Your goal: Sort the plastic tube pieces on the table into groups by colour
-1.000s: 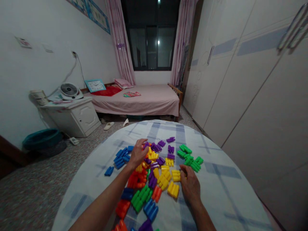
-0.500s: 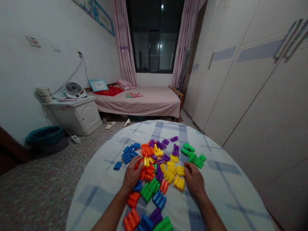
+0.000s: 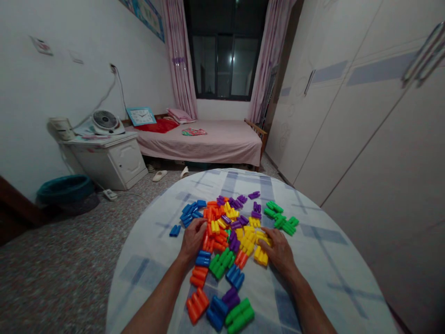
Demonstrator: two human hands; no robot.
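Looking down, we note a cloth-covered table [image 3: 330,273] beneath both hands. Left hand [image 3: 193,239]: fingers curled, at the orange blocks [image 3: 212,213] just to its right; whether it grips any, we cannot tell. Right hand [image 3: 281,250]: finger and thumb parted over yellow blocks [image 3: 248,242]; grip unclear to us. Beyond it, green blocks [image 3: 289,227]. Left of the left hand, one blue block [image 3: 174,230].
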